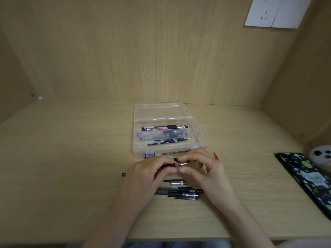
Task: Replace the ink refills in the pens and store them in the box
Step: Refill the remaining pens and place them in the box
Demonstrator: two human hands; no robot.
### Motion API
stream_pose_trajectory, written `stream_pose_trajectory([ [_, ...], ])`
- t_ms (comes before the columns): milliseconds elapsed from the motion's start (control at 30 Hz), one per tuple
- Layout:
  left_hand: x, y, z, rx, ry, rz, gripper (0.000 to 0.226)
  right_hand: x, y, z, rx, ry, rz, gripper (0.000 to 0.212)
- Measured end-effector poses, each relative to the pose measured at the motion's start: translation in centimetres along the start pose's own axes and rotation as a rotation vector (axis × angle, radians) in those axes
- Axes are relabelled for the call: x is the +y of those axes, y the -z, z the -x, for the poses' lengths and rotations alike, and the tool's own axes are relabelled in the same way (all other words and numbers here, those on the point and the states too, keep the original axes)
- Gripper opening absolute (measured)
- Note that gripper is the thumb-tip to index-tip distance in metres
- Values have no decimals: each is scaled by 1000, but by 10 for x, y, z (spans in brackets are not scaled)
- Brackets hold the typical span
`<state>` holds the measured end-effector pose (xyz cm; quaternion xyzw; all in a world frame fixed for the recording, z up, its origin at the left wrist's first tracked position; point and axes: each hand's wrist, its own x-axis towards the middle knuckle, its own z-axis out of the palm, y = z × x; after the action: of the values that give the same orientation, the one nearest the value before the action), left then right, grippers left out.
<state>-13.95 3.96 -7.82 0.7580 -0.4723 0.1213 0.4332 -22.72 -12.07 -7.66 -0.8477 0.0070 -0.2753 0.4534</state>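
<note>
A clear plastic box [138, 145] lies open on the desk, lid tilted back. Inside it are a pen [164, 127] and several dark refills [170, 141]. Just in front of the box, my left hand [143, 178] grips a black pen barrel [168, 166] whose red-and-metal tip [180, 164] sticks out to the right. My right hand [204, 169] pinches a small black piece [177, 159] right at that tip. Below my hands lie a pen cap [177, 182] and two dark pens [180, 193]. A small black end piece [123, 174] sits alone to the left.
A phone in a black-and-green patterned case [308, 178] lies at the right, with a white round object [320, 154] behind it. Wooden walls close in at the back and both sides. A white wall socket [274, 11] is at the upper right.
</note>
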Motion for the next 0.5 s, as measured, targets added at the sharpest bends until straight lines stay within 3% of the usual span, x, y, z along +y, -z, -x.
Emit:
stream_pose_trajectory([
  [100,0,0,0,13,-10,-19,31,-2,1,0,-2,-58,-16,33],
  [267,-2,-1,-1,-9,-5,-35,36,-1,-1,-2,11,-56,-10,6],
  [400,-3,-1,0,-3,-3,-33,35,-3,0,0,-12,-109,-84,22],
  [500,-4,-1,0,-26,8,-29,37,-5,1,0,-20,-162,-142,21],
])
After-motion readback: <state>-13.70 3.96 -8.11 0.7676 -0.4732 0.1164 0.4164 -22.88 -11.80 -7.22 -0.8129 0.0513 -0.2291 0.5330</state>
